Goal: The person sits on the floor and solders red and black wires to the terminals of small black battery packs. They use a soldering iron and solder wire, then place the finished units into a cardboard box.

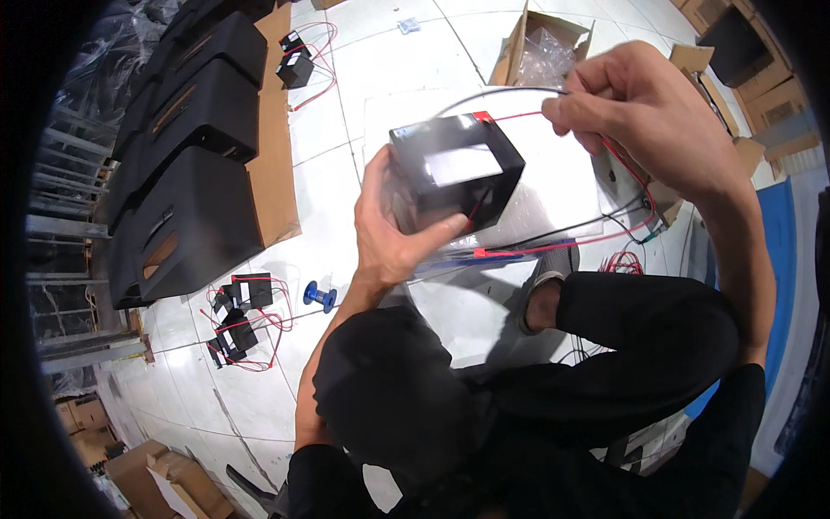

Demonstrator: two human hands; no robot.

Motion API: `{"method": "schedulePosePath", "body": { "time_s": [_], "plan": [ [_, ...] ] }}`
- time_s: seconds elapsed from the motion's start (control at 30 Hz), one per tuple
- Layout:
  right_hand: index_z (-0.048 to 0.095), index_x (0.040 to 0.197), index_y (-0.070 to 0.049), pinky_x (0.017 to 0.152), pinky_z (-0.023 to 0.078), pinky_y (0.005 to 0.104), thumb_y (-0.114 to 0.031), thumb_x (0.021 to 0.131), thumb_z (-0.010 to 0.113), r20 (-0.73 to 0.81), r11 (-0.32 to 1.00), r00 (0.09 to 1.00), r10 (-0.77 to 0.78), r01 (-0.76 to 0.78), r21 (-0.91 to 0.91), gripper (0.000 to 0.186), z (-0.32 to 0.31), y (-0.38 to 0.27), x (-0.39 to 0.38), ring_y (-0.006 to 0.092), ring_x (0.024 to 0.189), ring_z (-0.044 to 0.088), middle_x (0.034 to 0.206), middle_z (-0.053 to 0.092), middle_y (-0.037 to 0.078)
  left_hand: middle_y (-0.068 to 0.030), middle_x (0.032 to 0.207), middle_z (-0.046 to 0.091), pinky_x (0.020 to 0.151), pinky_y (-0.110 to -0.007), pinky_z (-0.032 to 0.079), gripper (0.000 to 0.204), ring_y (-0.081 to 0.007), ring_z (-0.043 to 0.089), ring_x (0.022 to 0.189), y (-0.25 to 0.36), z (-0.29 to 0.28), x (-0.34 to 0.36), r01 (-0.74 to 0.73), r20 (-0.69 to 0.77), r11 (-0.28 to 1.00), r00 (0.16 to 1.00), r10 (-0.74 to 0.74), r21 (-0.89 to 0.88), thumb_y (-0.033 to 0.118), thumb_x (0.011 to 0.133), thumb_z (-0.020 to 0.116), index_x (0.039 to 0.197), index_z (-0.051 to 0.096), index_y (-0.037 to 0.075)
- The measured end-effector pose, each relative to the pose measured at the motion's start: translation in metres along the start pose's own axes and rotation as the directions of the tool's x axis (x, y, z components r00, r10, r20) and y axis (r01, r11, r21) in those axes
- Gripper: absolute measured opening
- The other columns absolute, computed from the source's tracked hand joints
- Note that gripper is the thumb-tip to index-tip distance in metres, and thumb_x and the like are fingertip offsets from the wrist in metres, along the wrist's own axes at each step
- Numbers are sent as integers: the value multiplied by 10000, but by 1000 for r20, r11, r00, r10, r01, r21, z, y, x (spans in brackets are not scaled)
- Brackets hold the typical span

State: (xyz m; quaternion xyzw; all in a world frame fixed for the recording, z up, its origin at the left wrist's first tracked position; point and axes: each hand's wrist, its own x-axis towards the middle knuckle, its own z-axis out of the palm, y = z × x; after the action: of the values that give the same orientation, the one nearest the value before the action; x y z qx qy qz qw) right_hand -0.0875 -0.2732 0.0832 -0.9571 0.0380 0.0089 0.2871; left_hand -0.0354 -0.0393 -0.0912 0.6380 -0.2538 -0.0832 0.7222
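My left hand (389, 238) is wrapped round a black block-shaped battery (503, 177) with a pale label, held tilted above a white board (558, 195). A red tab (482, 116) shows at the battery's far edge. From there a red wire (519, 114) runs to my right hand (644, 108), whose thumb and fingers are pinched together on it. A black wire (484, 93) arcs from behind the battery to the same fingers. Below them the wires loop down and back leftward, where a red connector (481, 253) lies near my left thumb.
Several black batteries with red wires (238, 324) lie on the tiled floor at left, beside a blue spool (320, 297). Two more (296, 67) sit farther off. Large black cases (199, 208) stand on cardboard at left. An open carton (545, 56) with clear plastic stands beyond my right hand.
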Motion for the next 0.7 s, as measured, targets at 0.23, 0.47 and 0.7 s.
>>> {"method": "schedulePosePath", "body": {
  "time_s": [0.23, 0.47, 0.7],
  "plan": [
    [671, 742, -10, 428, 321, 224, -213, 884, 725, 30, 984, 999, -40, 35, 172, 254, -15, -10, -14, 54, 440, 499, 537, 577, 11, -186, 1233, 594, 959, -394, 491, 942, -310, 616, 1129, -18, -3, -2, -218, -47, 910, 967, 250, 353, 198, 616, 924, 1378, 406, 4],
    [648, 711, 17, 428, 344, 239, -165, 870, 760, 171, 979, 981, 94, -122, 164, 266, -12, -11, -21, 73, 452, 521, 539, 587, 22, -163, 1379, 503, 1093, -397, 419, 934, -275, 524, 1276, -25, 1, 6, -364, -60, 865, 911, 408, 347, -17, 595, 917, 1350, 379, 102],
    [673, 713, 34, 455, 436, 250, -181, 848, 782, 176, 991, 984, 0, -23, 129, 276, -17, -2, -23, 104, 476, 588, 540, 601, 51, -156, 1309, 560, 992, -386, 487, 816, -325, 580, 1208, -26, 1, 7, -378, -187, 865, 872, 452, 329, 56, 608, 909, 1298, 474, 86]
  ]
}}
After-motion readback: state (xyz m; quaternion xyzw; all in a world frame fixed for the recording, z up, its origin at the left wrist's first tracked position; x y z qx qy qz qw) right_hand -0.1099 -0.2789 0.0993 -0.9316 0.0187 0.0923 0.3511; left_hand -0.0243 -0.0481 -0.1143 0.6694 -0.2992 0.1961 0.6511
